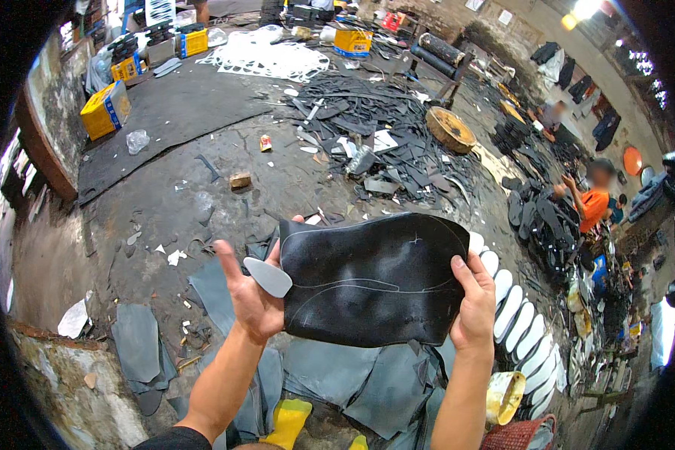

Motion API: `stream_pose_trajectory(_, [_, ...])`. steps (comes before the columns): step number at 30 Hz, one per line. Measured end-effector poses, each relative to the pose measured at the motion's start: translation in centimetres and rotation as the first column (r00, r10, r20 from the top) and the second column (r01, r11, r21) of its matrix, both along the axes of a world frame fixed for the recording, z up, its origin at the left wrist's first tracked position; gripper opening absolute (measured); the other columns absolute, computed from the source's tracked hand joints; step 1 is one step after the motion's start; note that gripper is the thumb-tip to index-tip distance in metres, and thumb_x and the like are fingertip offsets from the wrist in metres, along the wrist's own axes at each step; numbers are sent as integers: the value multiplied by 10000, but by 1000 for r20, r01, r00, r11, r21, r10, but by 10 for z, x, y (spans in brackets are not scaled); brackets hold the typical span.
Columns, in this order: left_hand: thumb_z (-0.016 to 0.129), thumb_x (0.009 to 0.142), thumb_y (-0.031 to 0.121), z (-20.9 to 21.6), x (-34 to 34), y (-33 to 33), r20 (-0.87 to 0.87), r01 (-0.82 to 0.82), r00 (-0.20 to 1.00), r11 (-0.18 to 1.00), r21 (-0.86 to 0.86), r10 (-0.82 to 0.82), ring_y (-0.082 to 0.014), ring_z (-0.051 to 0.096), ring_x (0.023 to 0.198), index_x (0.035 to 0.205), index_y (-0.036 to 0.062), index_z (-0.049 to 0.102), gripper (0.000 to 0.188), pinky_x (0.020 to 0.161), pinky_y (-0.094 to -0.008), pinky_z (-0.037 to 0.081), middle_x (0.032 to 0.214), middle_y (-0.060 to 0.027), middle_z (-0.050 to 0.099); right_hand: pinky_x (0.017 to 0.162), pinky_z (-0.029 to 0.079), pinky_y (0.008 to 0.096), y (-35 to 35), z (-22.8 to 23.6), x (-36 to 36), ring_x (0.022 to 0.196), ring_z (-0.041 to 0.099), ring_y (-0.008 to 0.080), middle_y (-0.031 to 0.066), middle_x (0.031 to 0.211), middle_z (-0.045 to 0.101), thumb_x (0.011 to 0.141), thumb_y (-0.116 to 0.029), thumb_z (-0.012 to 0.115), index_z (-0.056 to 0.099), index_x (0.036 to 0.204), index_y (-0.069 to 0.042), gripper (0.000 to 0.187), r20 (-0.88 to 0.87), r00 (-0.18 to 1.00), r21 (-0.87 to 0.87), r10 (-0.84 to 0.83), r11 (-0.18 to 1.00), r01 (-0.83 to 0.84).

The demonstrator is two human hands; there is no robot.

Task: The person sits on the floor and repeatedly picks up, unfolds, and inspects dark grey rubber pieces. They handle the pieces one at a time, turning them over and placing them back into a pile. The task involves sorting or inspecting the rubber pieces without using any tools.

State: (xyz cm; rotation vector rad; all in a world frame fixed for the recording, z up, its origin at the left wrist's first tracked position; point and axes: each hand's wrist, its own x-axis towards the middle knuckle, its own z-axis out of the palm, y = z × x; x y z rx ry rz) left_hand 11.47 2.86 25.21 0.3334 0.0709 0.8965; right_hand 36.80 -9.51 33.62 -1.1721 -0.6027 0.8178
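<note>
A black, slightly glossy sheet with thin pale curved outlines drawn on it is held up across both hands. My left hand supports its left edge, with fingers behind the sheet and the thumb sticking up apart from it. A small light-grey, flat, rounded piece rests against the left palm and fingers, overlapping the sheet's edge. My right hand pinches the right edge, thumb on the front and fingers underneath. Below the sheet, several grey-black flat sheets are spread on the floor.
White sole-shaped pieces stand in a curved row at right, near a yellowish container and a red basket. Dark scraps are heaped ahead beside a round wooden block. A person in orange sits far right.
</note>
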Motion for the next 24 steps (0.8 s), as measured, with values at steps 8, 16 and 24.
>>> stream_pose_trajectory(8, [627,1026,293,-62,-21,89,-586,-68,794,982,177,161,-326,662,1212,1589,73,317,680,925,-479,605,1471,-174,554,841,546,292,-36,1,35,922,694,145,44,1080,742,1000,-93,641,691,1186,-20,206,77,958,-98,-275,955,282])
stream_pose_trajectory(16, [886,812,344,-51,48,69,-531,92,346,535,840,773,-247,653,1188,1525,65,476,869,1087,-382,466,1518,-142,546,910,522,295,-18,-31,32,975,681,153,55,1142,723,1003,-89,635,671,1238,-14,249,111,913,-36,-392,917,398])
stream_pose_trajectory(24, [793,842,14,-53,81,-66,-229,-191,713,498,846,662,-236,769,967,1074,32,782,233,809,-331,619,1119,-162,765,1047,467,405,-12,-45,50,1142,615,273,171,1360,614,936,-206,736,510,1462,33,621,327,772,-140,-545,780,610])
